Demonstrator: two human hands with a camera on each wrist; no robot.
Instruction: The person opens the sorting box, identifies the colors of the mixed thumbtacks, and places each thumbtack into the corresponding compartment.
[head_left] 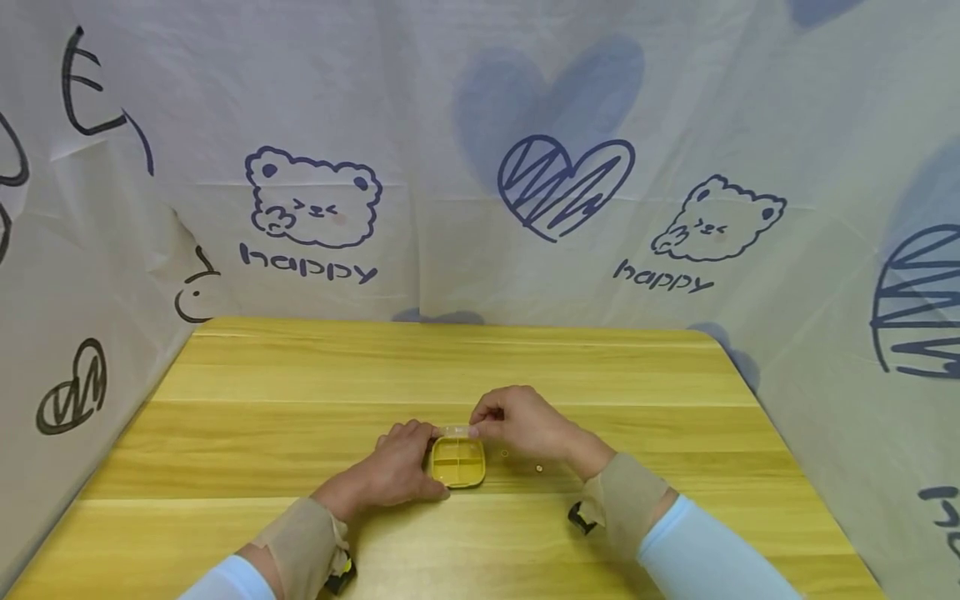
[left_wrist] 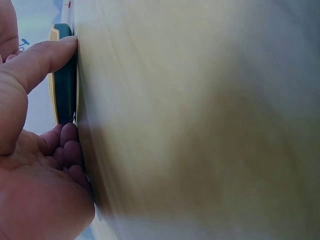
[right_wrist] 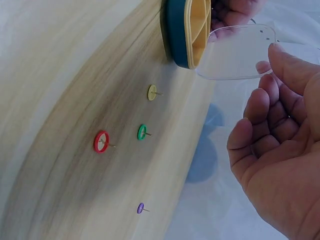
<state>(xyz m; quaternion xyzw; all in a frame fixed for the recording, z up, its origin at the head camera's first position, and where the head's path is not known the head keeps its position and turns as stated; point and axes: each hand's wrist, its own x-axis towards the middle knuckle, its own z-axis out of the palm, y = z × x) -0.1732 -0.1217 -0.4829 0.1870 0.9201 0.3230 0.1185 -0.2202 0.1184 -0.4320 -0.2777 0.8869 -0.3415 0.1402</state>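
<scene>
A small compartment box [head_left: 459,485], dark green outside with a yellow divided inside, sits on the table. My left hand [head_left: 393,471] holds it from the left; in the left wrist view the thumb [left_wrist: 52,54] lies against one side of the box [left_wrist: 65,90], the other fingers at its far end. The clear lid [right_wrist: 235,55] stands raised at the box's back edge. With thumb and fingertips, my right hand [head_left: 528,425] pinches the lid's free edge. Right of the box lie thumbtacks, points up: yellow [right_wrist: 152,93], green [right_wrist: 142,132], red [right_wrist: 101,142] and purple [right_wrist: 140,208].
The wood-grain table [head_left: 300,367] has rounded back corners. White cloth [head_left: 442,150] with printed bears and hearts hangs behind it and at both sides. Each wrist wears a beige wrap [head_left: 628,500] with a small black device [head_left: 581,517].
</scene>
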